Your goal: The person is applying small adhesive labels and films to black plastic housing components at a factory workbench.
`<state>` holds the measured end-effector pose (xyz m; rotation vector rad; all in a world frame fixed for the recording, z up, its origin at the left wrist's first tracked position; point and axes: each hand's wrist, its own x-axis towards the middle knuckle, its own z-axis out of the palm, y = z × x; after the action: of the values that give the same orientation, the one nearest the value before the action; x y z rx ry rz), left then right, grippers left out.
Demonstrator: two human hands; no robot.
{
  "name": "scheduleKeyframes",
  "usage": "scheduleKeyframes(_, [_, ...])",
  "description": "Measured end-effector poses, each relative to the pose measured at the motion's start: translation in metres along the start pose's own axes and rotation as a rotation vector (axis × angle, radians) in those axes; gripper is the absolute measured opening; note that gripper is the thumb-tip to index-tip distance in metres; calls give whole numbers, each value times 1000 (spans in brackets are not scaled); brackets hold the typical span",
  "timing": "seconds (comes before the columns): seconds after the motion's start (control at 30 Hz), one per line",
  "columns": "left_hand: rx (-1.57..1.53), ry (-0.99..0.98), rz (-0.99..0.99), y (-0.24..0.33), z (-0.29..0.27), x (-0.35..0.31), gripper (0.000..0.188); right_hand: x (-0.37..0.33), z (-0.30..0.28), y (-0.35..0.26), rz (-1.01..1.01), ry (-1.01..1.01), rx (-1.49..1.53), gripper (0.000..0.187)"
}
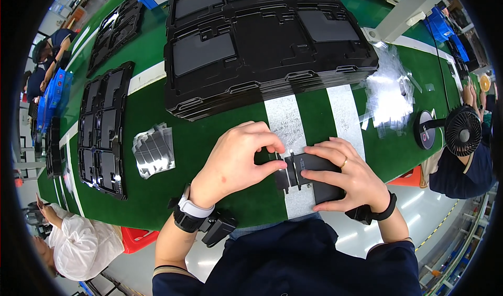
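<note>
At the far left of the green table [157, 201] lies a single black tray [105, 131], and just right of it a small fan of grey sheets [153, 152]. Behind them stands a tall stack of trays [262, 44]. The left hand [230, 162] is curled, thumb and forefinger pinched on a thin black strip [285, 173] at the left end of the dark flat part [319, 178]. That part rests near the table's front edge, on a white stripe [285, 123]. The right hand [348, 175] lies flat on the part, fingers spread and pressing it down rather than closing round it. Further right is a heap of clear film scraps [387, 91], then a small black fan [461, 131]. Judging by the full stack and the scrap heap, many pieces look handled already; this one seems mid-way, its strip pinched but not yet clearly free or seated.
</note>
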<state>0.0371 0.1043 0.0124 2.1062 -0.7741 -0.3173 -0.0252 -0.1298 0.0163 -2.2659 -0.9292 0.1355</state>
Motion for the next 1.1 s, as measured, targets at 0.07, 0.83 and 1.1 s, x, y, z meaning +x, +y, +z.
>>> scheduleKeyframes(0.07, [-11,31,19,-2,1,-1,19,0,0,0,-5,0,-6,54])
scheduleKeyframes(0.83, [-118,502,12,-3,-4,0,19,74,17,18,223,470,651,24])
scheduleKeyframes(1.1, [-254,500,-45,-9,-2,1,22,73,18,20,292,513,857,17])
